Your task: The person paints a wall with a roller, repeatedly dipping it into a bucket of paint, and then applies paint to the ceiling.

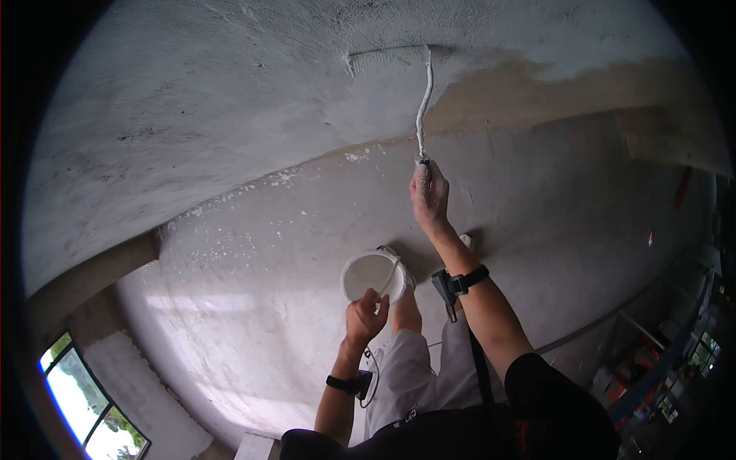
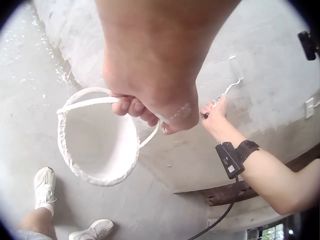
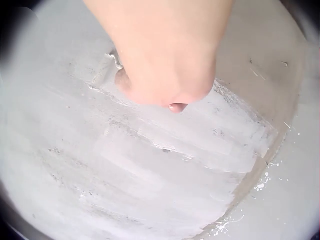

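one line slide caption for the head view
Right hand works a paint roller on the wall; left hand holds a white bucket by its handle.

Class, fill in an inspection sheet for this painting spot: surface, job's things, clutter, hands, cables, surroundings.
Surface: wall partly rolled white; bare brown band low on the right.
Job's things: roller pressed on the wall, on a paint-caked handle; white bucket hanging by its wire bail.
Clutter: white splashes on the floor along the wall.
Hands: right hand grips the handle; left hand holds the wire bail.
Cables: black cable runs from the right wrist camera down the arm.
Surroundings: window lower left; shelves at right, contents too small to tell.
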Demonstrator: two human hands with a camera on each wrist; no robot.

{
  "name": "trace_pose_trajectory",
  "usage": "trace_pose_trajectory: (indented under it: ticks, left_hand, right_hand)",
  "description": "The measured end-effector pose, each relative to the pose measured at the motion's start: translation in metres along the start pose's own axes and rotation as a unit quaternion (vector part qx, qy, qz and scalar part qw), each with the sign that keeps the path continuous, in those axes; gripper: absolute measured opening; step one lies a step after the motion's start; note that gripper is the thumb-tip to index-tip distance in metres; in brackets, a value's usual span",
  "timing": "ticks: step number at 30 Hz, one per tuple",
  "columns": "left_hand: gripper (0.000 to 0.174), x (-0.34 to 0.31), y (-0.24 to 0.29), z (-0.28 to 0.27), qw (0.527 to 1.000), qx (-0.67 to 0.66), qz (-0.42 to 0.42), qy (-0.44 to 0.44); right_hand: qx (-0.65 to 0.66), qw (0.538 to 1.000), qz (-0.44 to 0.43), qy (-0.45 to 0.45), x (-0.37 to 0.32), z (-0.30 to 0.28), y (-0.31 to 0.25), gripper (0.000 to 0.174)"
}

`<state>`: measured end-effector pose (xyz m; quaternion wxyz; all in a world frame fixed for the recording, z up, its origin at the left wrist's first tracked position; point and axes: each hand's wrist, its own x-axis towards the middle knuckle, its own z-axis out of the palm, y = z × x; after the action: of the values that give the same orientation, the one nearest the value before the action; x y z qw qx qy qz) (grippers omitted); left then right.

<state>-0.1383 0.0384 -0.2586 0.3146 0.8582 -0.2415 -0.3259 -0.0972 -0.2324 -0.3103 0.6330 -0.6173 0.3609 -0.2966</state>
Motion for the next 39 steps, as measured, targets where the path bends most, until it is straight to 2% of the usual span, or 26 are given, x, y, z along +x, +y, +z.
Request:
trace_pose_trajectory:
  ticks: [3, 4, 5, 7, 9, 12, 14, 15, 16, 19, 21, 22, 24, 25, 27, 28, 30, 31, 33, 34, 36, 39]
  left_hand:
    - [0.023, -0.003, -0.003, -0.001, 1.000, 0.009, -0.004, -0.001]
    - [0.023, -0.004, -0.004, -0.002, 1.000, 0.010, -0.005, 0.000]
    - [0.023, -0.004, -0.006, -0.004, 1.000, 0.011, -0.010, -0.004]
    - [0.023, -0.005, -0.007, -0.004, 1.000, 0.013, -0.015, -0.006]
    - [0.023, -0.006, -0.011, -0.003, 1.000, 0.020, -0.016, -0.009]
    - [0.024, -0.006, -0.011, -0.003, 0.999, 0.020, -0.022, -0.016]
    - [0.023, -0.004, -0.011, -0.002, 1.000, 0.020, -0.016, -0.011]
    - [0.023, -0.003, -0.010, -0.002, 1.000, 0.020, -0.008, -0.005]
    - [0.023, -0.003, -0.009, -0.002, 1.000, 0.020, -0.009, -0.006]
    - [0.023, -0.001, -0.005, -0.005, 0.999, 0.018, -0.026, -0.011]
    - [0.025, 0.000, -0.005, -0.005, 1.000, -0.003, -0.004, 0.004]
    - [0.025, 0.000, -0.006, -0.005, 1.000, -0.003, -0.005, 0.005]
    - [0.021, 0.001, -0.010, -0.004, 1.000, 0.013, -0.018, -0.014]
    - [0.021, 0.001, -0.011, -0.003, 1.000, 0.013, -0.018, -0.015]
    - [0.021, 0.001, -0.012, -0.002, 1.000, 0.014, -0.012, -0.007]
    - [0.021, 0.001, -0.012, -0.002, 1.000, 0.014, -0.013, -0.007]
    - [0.021, -0.001, -0.013, -0.002, 1.000, 0.013, -0.018, -0.009]
    - [0.021, -0.001, -0.014, -0.001, 1.000, 0.013, -0.019, -0.009]
    - [0.023, -0.003, -0.015, 0.000, 1.000, 0.004, -0.010, 0.005]
    - [0.023, -0.004, -0.016, 0.000, 1.000, 0.003, -0.011, 0.005]
    - [0.022, -0.005, -0.017, -0.002, 1.000, 0.007, -0.021, -0.002]
    - [0.023, -0.006, -0.019, -0.002, 1.000, 0.014, -0.017, 0.002]
  right_hand:
    - [-0.018, 1.000, 0.017, -0.003, -0.007, -0.007, 0.036, 0.032]
    - [-0.072, 0.997, 0.000, 0.002, -0.009, -0.013, 0.042, 0.032]
    - [-0.126, 0.992, -0.017, 0.006, -0.008, -0.013, 0.041, 0.031]
    - [-0.107, 0.994, -0.016, 0.002, -0.006, -0.012, 0.037, 0.030]
    - [-0.090, 0.996, -0.014, -0.001, 0.002, -0.010, 0.021, 0.030]
    - [-0.071, 0.996, -0.057, -0.006, 0.017, 0.006, -0.012, 0.029]
    - [-0.012, 0.998, -0.057, -0.015, 0.023, 0.017, -0.037, 0.028]
    - [0.009, 0.998, -0.060, -0.021, 0.024, 0.020, -0.043, 0.037]
    - [0.009, 0.998, -0.060, -0.021, 0.023, 0.020, -0.042, 0.037]
    - [-0.017, 0.999, -0.044, -0.017, 0.019, 0.017, -0.028, 0.032]
    - [-0.143, 0.984, -0.106, -0.004, 0.010, 0.011, -0.004, 0.034]
    - [-0.143, 0.984, -0.106, -0.004, 0.005, 0.008, 0.009, 0.034]
    - [-0.233, 0.958, -0.166, 0.004, -0.005, 0.001, 0.036, 0.034]
    - [-0.233, 0.958, -0.166, 0.004, -0.010, -0.003, 0.047, 0.034]
    - [-0.214, 0.974, -0.069, -0.004, -0.018, -0.007, 0.053, 0.034]
    - [-0.214, 0.974, -0.069, -0.004, -0.020, -0.009, 0.056, 0.034]
    - [-0.186, 0.983, 0.003, -0.006, -0.021, -0.011, 0.045, 0.031]
    - [-0.186, 0.983, 0.003, -0.007, -0.019, -0.010, 0.040, 0.031]
    - [-0.221, 0.968, -0.115, -0.024, -0.011, -0.003, 0.023, 0.028]
    - [-0.222, 0.968, -0.115, -0.025, -0.006, 0.001, 0.012, 0.028]
    - [-0.089, 0.994, -0.049, -0.030, 0.004, 0.016, -0.021, 0.025]
    - [-0.047, 0.996, -0.062, -0.042, 0.011, 0.031, -0.047, 0.026]
